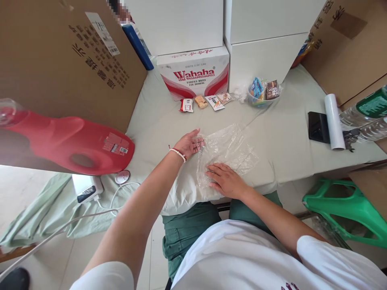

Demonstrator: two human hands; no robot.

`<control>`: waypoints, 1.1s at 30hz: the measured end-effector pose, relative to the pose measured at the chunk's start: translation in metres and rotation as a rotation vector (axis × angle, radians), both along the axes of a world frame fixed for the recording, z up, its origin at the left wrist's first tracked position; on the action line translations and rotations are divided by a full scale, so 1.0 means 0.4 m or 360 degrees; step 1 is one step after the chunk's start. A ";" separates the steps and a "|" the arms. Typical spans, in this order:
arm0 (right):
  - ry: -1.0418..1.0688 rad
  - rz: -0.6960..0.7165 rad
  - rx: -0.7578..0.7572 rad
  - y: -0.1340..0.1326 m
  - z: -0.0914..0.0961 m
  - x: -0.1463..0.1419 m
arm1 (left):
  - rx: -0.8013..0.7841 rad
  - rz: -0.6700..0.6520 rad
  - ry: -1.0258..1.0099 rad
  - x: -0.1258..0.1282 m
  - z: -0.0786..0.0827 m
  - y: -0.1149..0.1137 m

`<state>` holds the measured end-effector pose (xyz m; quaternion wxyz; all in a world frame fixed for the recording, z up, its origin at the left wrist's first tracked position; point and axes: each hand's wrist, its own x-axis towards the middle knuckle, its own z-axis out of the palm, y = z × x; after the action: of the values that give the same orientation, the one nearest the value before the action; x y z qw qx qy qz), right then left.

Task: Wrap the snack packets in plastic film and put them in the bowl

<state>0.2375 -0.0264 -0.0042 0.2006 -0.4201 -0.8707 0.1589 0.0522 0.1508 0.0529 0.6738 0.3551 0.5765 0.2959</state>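
A clear plastic bag (232, 147) lies flat and crinkled on the cloth-covered table (154, 139) in front of me. My left hand (190, 144), with a beaded bracelet (178, 154) on its wrist, is at the bag's left edge. Its palm is turned toward the bag and its fingers are apart; the fingertips overlap the film, and I cannot tell whether they are inside it. Flat on the near side of the bag rests my right hand (226, 180), fingers stretched out to the left.
Small snack packets (215, 102) lie before a Wahaha carton (196, 74). A clear bowl (260, 101) holds more packets. To the left are a red bottle (69, 139) and a large cardboard box (99, 52). A white roll (334, 121) and a green stool (347, 209) are right.
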 end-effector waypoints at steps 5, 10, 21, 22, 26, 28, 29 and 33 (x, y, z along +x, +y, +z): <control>0.0001 -0.0007 -0.0012 0.000 -0.002 -0.002 | -0.0001 -0.0154 0.0234 0.019 0.002 0.054; 0.0016 -0.0016 -0.0006 0.001 -0.005 -0.003 | 0.0161 0.0148 0.0249 0.017 0.014 0.133; 0.0053 -0.0017 0.0036 0.001 -0.010 -0.002 | -0.0156 0.0219 0.0381 -0.012 -0.007 0.149; 0.0057 -0.0017 0.0040 0.001 -0.010 -0.002 | -0.0214 0.0149 0.0438 -0.010 -0.001 0.153; 0.0050 -0.0030 0.0018 0.001 -0.009 -0.003 | -0.0275 -0.0460 0.0756 -0.002 0.036 0.173; 0.0047 -0.0034 0.0017 0.001 -0.009 -0.004 | -0.0200 -0.0723 0.0778 0.001 0.053 0.179; 0.0047 -0.0033 0.0020 0.001 -0.009 -0.005 | -0.0148 -0.0793 0.0748 0.003 0.057 0.179; 0.0045 -0.0032 0.0032 0.001 -0.012 -0.005 | 0.0181 -0.0610 0.0678 0.017 0.049 0.168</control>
<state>0.2354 -0.0261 -0.0089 0.2185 -0.4245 -0.8651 0.1539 0.0588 0.2181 0.0724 0.5602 0.5488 0.6099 0.1138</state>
